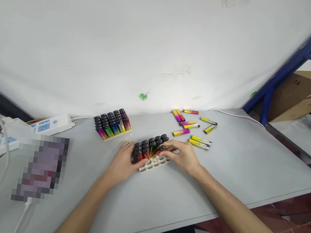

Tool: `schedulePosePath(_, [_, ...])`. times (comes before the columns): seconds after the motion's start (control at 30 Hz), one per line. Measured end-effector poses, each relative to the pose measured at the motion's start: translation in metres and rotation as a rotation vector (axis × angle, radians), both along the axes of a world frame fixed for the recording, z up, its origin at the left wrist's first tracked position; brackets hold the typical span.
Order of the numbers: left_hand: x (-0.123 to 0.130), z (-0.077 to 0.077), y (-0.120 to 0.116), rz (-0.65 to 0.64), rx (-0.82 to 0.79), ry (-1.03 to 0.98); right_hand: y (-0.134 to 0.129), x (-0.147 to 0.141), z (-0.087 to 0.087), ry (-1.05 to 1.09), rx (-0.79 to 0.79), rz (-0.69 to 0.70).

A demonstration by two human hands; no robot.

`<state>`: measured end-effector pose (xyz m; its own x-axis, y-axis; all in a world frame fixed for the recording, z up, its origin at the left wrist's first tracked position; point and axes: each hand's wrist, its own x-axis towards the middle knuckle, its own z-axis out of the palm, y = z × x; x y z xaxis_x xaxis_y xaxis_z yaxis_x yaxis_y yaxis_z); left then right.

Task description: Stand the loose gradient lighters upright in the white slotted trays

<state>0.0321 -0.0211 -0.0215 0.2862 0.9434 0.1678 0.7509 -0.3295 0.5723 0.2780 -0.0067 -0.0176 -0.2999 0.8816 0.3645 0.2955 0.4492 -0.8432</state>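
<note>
A white tray with rows of small slots [155, 164] sits in the middle of the table. Its back rows hold several upright lighters [144, 149] with black tops, and slots along its front are bare. My left hand [123, 161] is closed around the tray's left end, its thumb along the front. At the right side, my right hand [182, 155] pinches a tilted red lighter [158, 150] with a black top, over the slots. The lighter's lower end is partly hidden. A second tray of upright lighters [113, 124] in several colours stands behind, to the left.
Several loose shiny lighters [181, 132] lie on the grey table [141, 208] at the back right. To the left are a white power strip [44, 127], a blurred-out flat object [44, 170] and a white cable [6, 156]. Blue frame [295, 59] and cardboard box [296, 94] stand right.
</note>
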Motion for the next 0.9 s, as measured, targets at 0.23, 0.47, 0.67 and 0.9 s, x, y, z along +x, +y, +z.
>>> schedulePosePath(0.23, [0.001, -0.001, 0.000, -0.004, 0.010, -0.024, -0.002, -0.011, 0.001, -0.226, 0.123, -0.050])
schedulePosePath(0.47, [0.001, 0.000, 0.000, 0.008, 0.007, -0.015, 0.010, 0.008, 0.015, -0.329, 0.160, -0.168])
schedulePosePath(0.67, [0.000, 0.001, -0.001, 0.001, -0.013, -0.003, 0.118, 0.087, 0.029, -0.377, 0.079, -0.509])
schedulePosePath(0.9, [-0.001, -0.001, 0.000, -0.001, -0.021, -0.020, 0.188, 0.128, 0.007, -0.323, -0.030, -0.480])
